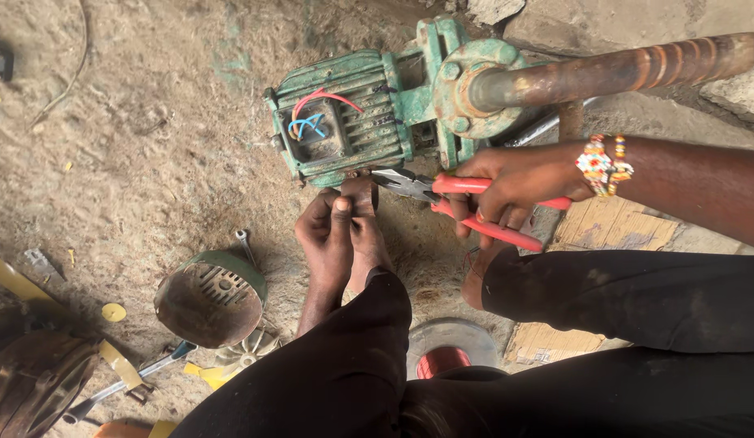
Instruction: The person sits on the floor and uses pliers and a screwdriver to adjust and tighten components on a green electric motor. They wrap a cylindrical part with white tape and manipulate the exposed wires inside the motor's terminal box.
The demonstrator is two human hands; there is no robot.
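Bare earth floor, dusty and littered with parts. The green motor [353, 109] lies at 12 o'clock of the view, its terminal box open with red and blue wires [312, 113] showing; a rusty pipe [620, 71] runs from its flange toward 2 o'clock. Your right hand [515, 182] grips the red-handled pliers [466, 203], fingers wrapped round both handles, their nose pointing at the motor's lower edge. Your left hand [332, 235] is closed, fingertips pinching something small just below the motor; what it is cannot be told. A domed fan cover [211, 296] lies at 8 o'clock, flattened cardboard [612, 231] at 4 o'clock.
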